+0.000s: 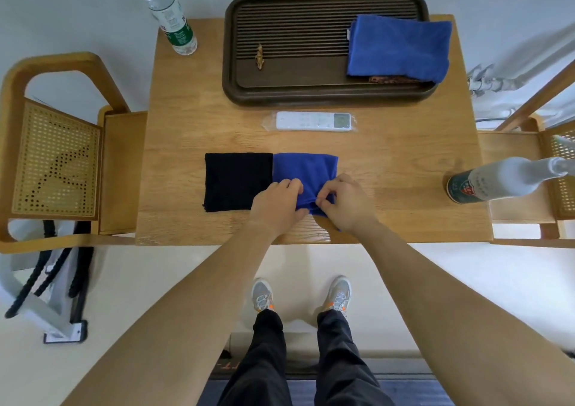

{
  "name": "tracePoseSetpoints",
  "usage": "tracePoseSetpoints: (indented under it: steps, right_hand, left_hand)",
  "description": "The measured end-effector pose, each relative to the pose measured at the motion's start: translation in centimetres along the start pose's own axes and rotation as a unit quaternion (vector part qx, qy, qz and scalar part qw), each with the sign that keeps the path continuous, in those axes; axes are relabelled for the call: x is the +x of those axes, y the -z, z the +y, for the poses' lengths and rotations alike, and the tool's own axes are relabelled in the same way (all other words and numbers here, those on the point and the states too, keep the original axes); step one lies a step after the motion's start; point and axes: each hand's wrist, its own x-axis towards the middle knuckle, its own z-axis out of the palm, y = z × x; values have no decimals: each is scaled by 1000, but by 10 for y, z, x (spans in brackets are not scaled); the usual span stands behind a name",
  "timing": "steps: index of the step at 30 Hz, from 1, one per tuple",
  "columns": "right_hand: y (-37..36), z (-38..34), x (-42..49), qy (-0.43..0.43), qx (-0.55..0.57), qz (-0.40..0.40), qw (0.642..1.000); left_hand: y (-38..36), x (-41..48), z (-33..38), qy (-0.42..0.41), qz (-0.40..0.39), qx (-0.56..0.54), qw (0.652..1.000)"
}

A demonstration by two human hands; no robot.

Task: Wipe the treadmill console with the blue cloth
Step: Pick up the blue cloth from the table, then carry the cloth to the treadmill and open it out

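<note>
Your folded, soft royal-blue microfibre cloth (pixel 303 175) lies near the middle of the pale wooden counter (pixel 389 156), its left edge touching a folded black cloth (pixel 236 181) at its 9 o'clock. Your left hand (pixel 277 206) rests curled on the cloth's near-left part, fingers bent down onto the fabric, and your right hand (pixel 345 203) pinches the near edge between thumb and fingertips, bunching it there. Judge it light, limp and easy to crumple: it will sag and unfold if you lift by one corner, so gather the stacked layers along that near edge and take them all together. It should not slip from dry fingers. A second blue cloth (pixel 399 48) lies on the dark slatted tray (pixel 280 94) at 12 to 1 o'clock from your hands, covering part of something brown beneath it that you cannot identify. The treadmill console is not clearly in view; only a dark strip by your feet at 6 o'clock might be the machine. How many layers your right hand holds is hidden under its fingers.
</note>
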Motion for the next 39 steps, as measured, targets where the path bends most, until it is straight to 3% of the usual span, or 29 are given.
tracePoseSetpoints:
  steps: [5, 9, 14, 19, 24, 30, 36, 39]
  right_hand:
    - [23, -23, -18, 27, 44, -1, 999]
    - [53, -50, -33, -23, 120, -8, 993]
    - [95, -91, -53, -32, 173, -39, 984]
    - [124, -128, -72, 0, 200, -71, 977]
    - [149, -164, -80, 45, 269, -136, 952]
    - [158, -221, -81, 93, 261, -268, 923]
    - [118, -280, -87, 133, 231, -380, 886]
    - [86, -314, -95, 174, 153, -437, 869]
  left_hand:
    - [12, -10, 6, -16, 35, -76, 996]
    - [43, -28, 11, 8, 20, -181, 983]
    - [96, -64, 18, 9, -21, -311, 950]
    - [142, -103, 30, -15, -25, -445, 895]
    - [180, -138, 34, -5, 54, -507, 860]
    - [209, -185, 37, 34, 142, -543, 827]
    - [214, -252, 5, 98, 239, -554, 791]
    - [204, -292, -22, 130, 262, -569, 769]
